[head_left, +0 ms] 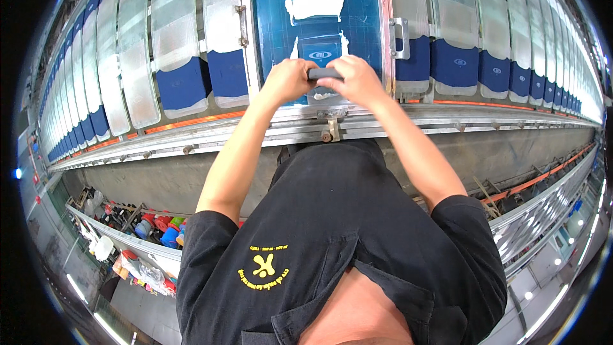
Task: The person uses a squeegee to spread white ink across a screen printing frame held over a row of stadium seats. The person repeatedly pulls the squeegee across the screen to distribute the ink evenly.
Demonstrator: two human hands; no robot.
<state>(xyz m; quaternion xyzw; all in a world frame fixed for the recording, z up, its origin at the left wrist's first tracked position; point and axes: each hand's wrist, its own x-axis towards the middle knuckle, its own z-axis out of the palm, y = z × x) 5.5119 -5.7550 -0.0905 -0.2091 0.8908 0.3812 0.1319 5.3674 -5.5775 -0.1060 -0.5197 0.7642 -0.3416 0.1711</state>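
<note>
My left hand (291,81) and my right hand (359,80) are both closed on a dark grey squeegee (325,74). Only the middle of its bar shows between them; my fingers cover the ends. It sits near the close end of a screen-printing frame (385,19) with blue mesh (271,22). A thick patch of white ink (316,0) lies toward the far end of the mesh. Thinner white streaks run down either side of an oval emblem just beyond the squeegee. Beneath the mesh, what lies there is mostly hidden.
Long rows of pale boards carrying blue fabric pieces (454,64) extend to both sides. A metal handle (400,38) juts from the frame's right side. A metal rail (460,118) runs along the table's near edge. Colourful containers (169,236) stand on a shelf behind me, lower left.
</note>
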